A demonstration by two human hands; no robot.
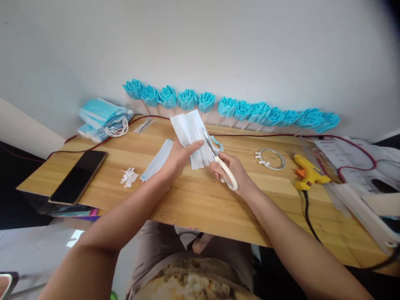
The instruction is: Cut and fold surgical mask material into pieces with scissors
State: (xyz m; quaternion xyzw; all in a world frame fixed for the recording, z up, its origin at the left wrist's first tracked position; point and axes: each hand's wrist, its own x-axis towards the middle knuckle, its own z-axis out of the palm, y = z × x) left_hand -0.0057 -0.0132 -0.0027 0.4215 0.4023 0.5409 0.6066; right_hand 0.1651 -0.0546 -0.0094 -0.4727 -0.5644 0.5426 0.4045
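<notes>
My left hand (183, 155) grips a pale, pleated face mask (186, 128) with the thumb across its front, held above the wooden table. White-handled scissors (230, 177) are in my right hand (233, 166). Their blades lie along the mask's right side, and a narrow blue strip (218, 143) hangs beside them. Whether the blades are parted is hard to make out. Another pale blue mask piece (159, 158) rests on the table under my left wrist. To its left is a small pile of white scraps (129, 177).
Blue folded flowers (187, 99) on sticks line the wall. A stack of masks (101, 116) lies at the back left, above a black phone (79, 177). On the right are a ring of white tape (271, 159) and a yellow glue gun (309, 171) with its cord.
</notes>
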